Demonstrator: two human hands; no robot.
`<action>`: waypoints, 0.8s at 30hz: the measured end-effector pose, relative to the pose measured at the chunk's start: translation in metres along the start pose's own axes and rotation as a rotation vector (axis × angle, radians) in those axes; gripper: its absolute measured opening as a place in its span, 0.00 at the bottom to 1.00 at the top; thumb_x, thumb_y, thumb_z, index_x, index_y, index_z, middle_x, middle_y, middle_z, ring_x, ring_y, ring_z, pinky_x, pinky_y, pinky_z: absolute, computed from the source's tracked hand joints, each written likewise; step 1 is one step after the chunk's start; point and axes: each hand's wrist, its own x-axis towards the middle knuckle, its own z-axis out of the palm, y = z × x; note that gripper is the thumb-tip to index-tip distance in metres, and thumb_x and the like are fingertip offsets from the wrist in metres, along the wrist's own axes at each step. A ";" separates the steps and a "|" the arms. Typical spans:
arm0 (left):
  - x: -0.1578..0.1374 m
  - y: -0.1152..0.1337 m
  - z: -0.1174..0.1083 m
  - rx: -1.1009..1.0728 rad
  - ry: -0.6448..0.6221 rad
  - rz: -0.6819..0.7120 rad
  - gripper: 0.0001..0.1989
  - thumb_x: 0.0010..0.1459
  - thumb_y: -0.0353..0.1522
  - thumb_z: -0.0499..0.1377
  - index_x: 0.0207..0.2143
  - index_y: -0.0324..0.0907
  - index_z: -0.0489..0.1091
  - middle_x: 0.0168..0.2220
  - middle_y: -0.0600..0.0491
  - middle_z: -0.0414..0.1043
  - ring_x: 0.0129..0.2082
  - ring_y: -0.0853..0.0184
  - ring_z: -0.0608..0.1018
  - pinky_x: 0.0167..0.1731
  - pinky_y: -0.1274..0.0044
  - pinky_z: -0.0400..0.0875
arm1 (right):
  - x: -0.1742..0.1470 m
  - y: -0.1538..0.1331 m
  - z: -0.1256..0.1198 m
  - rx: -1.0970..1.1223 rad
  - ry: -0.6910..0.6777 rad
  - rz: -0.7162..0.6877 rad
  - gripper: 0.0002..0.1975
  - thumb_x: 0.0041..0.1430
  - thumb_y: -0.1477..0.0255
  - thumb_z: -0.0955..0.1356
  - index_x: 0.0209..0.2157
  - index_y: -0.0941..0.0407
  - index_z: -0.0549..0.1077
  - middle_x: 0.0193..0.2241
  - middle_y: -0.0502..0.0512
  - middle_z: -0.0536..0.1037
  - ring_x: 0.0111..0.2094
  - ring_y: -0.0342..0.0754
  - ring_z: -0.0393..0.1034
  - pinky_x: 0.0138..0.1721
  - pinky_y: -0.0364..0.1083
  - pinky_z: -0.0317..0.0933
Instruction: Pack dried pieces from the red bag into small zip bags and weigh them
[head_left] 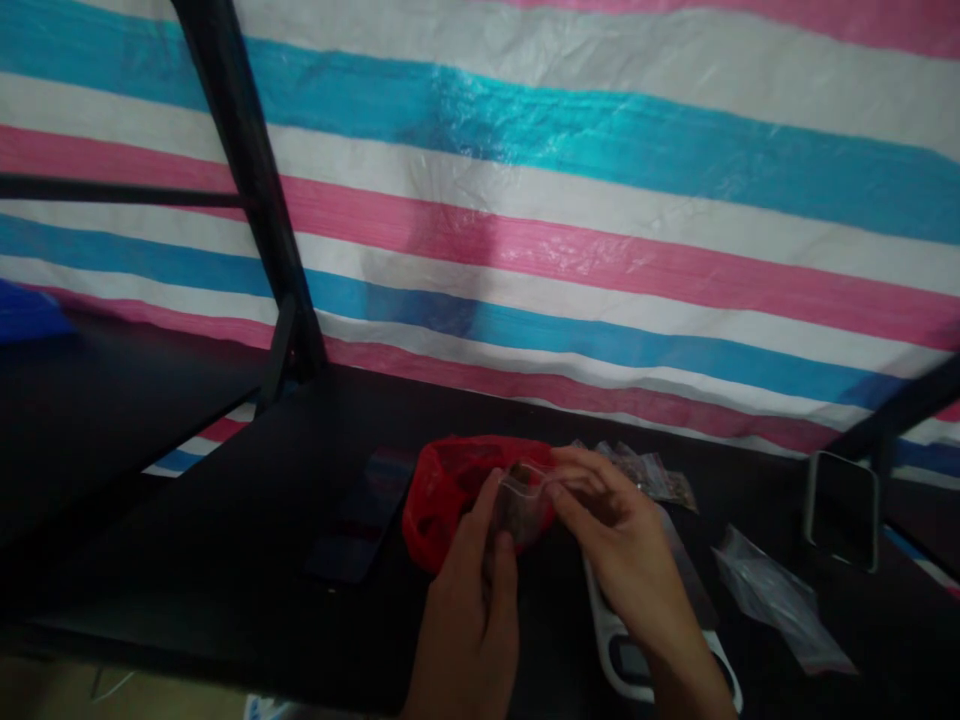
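Between my two hands is a small clear zip bag [523,500], held in front of a red plastic bag [435,500] on the black table. My left hand [474,590] is closed around the zip bag's left side, thumb in front. At its top right edge, my right hand [619,530] pinches the bag near the opening. What the zip bag contains is too dark to make out. Below my right forearm lies a white kitchen scale [611,635], partly covered by the arm. Several small filled zip bags [649,473] lie behind my right hand.
A stack of clear plastic bags [780,595] lies right of the scale. A phone-like device [842,510] stands at the far right. Left of the red bag lies a dark flat phone-like slab [360,520]. Black metal posts [251,170] and striped sheeting [600,250] rise behind the table.
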 end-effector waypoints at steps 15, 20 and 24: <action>-0.012 -0.039 0.026 0.461 -0.178 0.463 0.18 0.76 0.41 0.51 0.58 0.46 0.74 0.42 0.50 0.78 0.34 0.68 0.80 0.38 0.77 0.79 | -0.019 0.008 -0.120 -0.254 0.239 0.148 0.18 0.51 0.54 0.78 0.34 0.54 0.85 0.33 0.58 0.87 0.37 0.56 0.81 0.40 0.51 0.73; -0.027 -0.047 0.033 0.551 -0.411 0.754 0.15 0.76 0.32 0.50 0.57 0.49 0.73 0.39 0.53 0.82 0.36 0.70 0.86 0.39 0.83 0.80 | -0.015 0.033 -0.138 -0.438 0.289 0.135 0.18 0.53 0.55 0.73 0.37 0.54 0.85 0.37 0.60 0.88 0.42 0.61 0.82 0.48 0.57 0.72; -0.035 -0.066 0.037 0.625 -0.375 1.037 0.18 0.77 0.31 0.46 0.55 0.51 0.74 0.41 0.53 0.86 0.38 0.70 0.88 0.42 0.83 0.81 | -0.012 0.036 -0.144 -0.556 0.381 0.127 0.20 0.54 0.56 0.71 0.40 0.55 0.86 0.41 0.62 0.88 0.43 0.61 0.82 0.50 0.57 0.71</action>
